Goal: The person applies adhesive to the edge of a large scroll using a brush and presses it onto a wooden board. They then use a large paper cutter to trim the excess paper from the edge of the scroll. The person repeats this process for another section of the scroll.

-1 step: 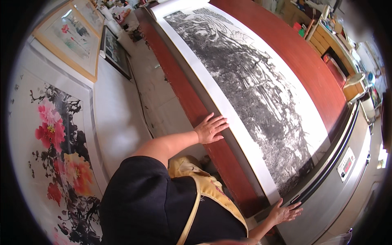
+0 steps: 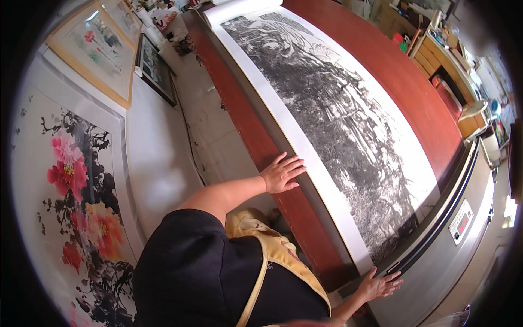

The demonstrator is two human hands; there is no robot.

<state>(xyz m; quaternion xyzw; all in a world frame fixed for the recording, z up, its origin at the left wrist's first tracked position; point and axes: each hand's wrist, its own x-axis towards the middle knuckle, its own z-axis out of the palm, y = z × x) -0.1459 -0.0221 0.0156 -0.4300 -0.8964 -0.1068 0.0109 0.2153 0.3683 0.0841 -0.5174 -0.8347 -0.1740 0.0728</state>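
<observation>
A long monochrome ink landscape painting (image 2: 327, 120) with a white border lies along the red table (image 2: 381, 82), its far end rolled. My left hand (image 2: 282, 173) is open, fingers spread, palm down over the table's grey strip, with fingertips at the painting's left border. The painting's near end meets a grey metal machine (image 2: 436, 272) with a long dark bar and a small control panel (image 2: 462, 222). My right hand (image 2: 380, 286) is open with fingers apart on the machine's near end, by the painting's lower corner, holding nothing.
A framed peony painting (image 2: 81, 191), framed pictures (image 2: 95, 60) and a dark-framed picture (image 2: 155, 65) line the left, beside a pale tiled floor (image 2: 212, 141). Wooden cabinets (image 2: 430, 60) with assorted items stand at the back right. Clutter (image 2: 169, 22) lies beyond the table's far left.
</observation>
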